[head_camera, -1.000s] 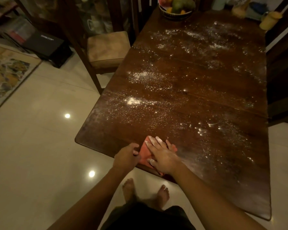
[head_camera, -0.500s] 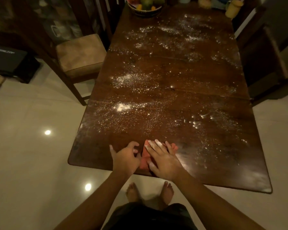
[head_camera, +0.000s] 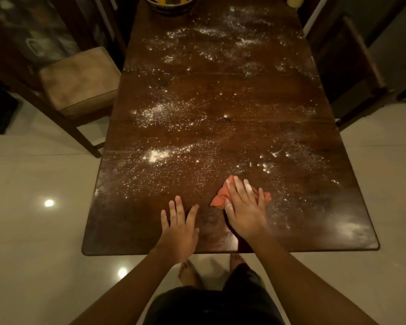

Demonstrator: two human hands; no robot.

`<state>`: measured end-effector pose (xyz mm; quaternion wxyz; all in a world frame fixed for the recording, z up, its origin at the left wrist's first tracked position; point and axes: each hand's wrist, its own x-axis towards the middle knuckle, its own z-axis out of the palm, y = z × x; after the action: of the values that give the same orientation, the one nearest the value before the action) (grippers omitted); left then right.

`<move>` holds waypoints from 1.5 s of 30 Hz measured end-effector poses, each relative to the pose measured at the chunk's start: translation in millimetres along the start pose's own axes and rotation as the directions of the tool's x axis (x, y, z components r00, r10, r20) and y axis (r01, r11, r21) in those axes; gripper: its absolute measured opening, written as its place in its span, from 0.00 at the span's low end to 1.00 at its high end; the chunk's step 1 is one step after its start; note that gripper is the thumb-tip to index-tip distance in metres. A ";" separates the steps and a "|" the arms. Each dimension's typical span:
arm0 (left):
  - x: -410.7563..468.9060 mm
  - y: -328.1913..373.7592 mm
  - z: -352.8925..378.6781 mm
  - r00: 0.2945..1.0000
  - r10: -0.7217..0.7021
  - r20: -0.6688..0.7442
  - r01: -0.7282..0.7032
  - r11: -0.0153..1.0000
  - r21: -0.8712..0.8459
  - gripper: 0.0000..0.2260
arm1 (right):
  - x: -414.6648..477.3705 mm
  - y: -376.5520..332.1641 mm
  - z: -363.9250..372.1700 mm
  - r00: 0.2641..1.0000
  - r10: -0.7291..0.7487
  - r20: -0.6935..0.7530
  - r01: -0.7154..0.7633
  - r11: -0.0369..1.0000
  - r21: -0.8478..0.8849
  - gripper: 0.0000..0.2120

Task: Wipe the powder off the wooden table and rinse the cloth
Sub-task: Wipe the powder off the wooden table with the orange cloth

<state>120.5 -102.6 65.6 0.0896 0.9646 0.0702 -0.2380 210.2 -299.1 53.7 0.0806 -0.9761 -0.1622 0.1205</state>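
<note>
A dark wooden table (head_camera: 220, 90) fills the middle of the view, with white powder (head_camera: 157, 156) scattered over most of its top. An orange cloth (head_camera: 220, 195) lies crumpled near the front edge. My right hand (head_camera: 244, 209) presses flat on the cloth, fingers dusted white. My left hand (head_camera: 179, 228) lies flat on the bare wood just left of the cloth, fingers spread and holding nothing.
A chair with a tan cushion (head_camera: 77, 80) stands at the table's left side, and a dark wooden chair (head_camera: 352, 66) at its right. A fruit bowl (head_camera: 171, 3) sits at the far end. Pale glossy floor tiles (head_camera: 33, 231) surround the table.
My left hand has let go of the cloth and moved left onto bare wood. My right hand has pushed the cloth further onto the table and to the right. The view has swung square to the table.
</note>
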 end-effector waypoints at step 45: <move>98.0 183.1 -33.1 0.949 -0.034 0.312 0.055 0.997 -0.057 0.39 | 82.0 285.5 -61.2 0.886 -0.463 0.037 0.464 0.878 -0.118 0.26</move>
<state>253.8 -265.1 73.8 0.1255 0.9098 0.0847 -0.3865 386.4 -545.5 39.2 0.0460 -0.9116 -0.3983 0.0910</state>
